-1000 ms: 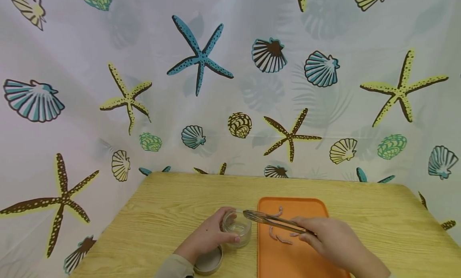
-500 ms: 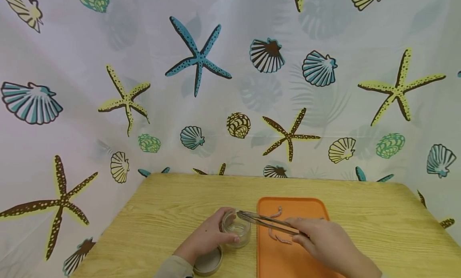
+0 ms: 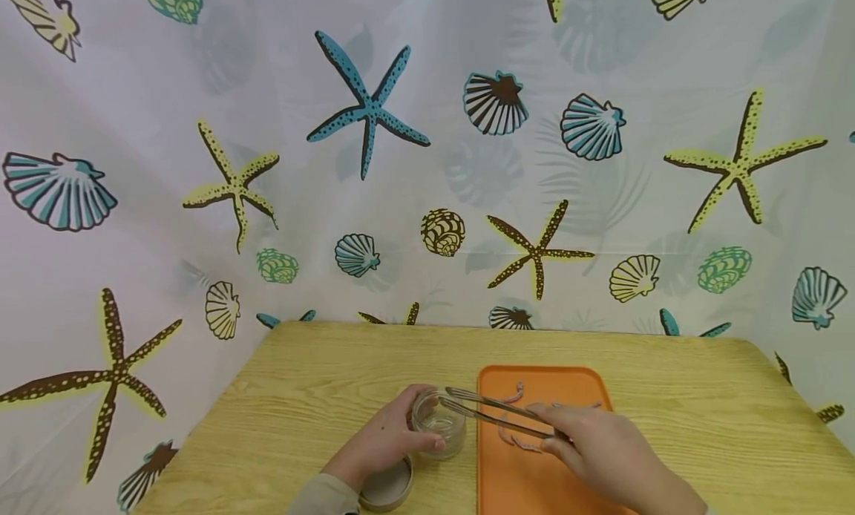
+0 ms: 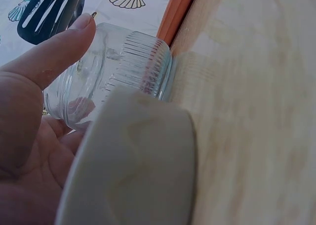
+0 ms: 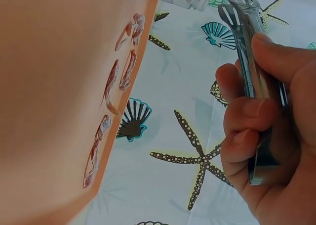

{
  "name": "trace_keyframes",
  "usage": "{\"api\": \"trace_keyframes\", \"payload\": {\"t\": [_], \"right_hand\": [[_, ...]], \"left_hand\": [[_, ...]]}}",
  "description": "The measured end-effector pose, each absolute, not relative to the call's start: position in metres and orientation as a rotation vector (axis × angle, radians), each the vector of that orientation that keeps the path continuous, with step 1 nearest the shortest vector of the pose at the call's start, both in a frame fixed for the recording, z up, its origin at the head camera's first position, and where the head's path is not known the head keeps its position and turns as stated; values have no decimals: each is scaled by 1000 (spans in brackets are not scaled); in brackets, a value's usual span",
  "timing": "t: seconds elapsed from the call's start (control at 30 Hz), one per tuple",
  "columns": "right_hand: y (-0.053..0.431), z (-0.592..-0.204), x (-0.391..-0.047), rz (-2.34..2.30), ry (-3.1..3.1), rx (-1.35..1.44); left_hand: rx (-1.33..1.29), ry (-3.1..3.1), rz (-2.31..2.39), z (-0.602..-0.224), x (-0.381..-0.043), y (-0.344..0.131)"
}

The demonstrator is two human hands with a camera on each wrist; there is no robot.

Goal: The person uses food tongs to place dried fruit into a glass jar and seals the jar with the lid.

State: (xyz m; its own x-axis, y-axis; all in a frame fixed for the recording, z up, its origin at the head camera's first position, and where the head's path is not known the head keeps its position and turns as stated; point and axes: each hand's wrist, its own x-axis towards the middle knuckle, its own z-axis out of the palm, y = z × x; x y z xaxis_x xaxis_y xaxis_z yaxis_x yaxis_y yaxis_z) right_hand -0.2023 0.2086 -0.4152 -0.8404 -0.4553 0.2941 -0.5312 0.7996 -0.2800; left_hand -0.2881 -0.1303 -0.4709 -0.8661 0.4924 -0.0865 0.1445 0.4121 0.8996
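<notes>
My left hand (image 3: 387, 435) grips a clear glass jar (image 3: 446, 439) with ribbed sides, its mouth uncovered. In my right hand (image 3: 604, 450) is a pair of metal tongs (image 5: 243, 57) with slotted tips. The tips stand apart over the jar's mouth, and no piece shows between them. Several thin, pinkish-grey, worm-like strips (image 5: 96, 153) lie on the orange tray (image 3: 534, 485), partly hidden by the tongs and right hand in the head view. Through the glass, the left wrist view shows a pinkish patch; whether it is a finger or something inside, I cannot tell.
A round beige lid (image 3: 386, 487) lies on the wood-grain table (image 3: 320, 374), close to the left wrist and in front of the jar. The tray is just right of the jar. Behind the table hangs a white curtain (image 3: 414, 159) printed with starfish and shells.
The right hand has shifted slightly left, carrying the tongs further over the jar. Their tips, together before, are now spread apart. The left hand and jar have stayed put.
</notes>
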Motion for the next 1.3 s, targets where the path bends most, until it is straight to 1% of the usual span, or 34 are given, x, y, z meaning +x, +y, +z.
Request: {"api": "trace_keyframes", "payload": {"t": [0.53, 1.1, 1.3], "right_hand": [[225, -411, -208, 633, -2917, 660], [244, -415, -220, 652, -3080, 350], [252, -420, -226, 682, -3123, 320]], "left_hand": [[531, 2332, 1439, -470, -288, -130], [537, 2354, 1428, -471, -290, -130], [539, 2356, 1429, -471, -289, -130]]}}
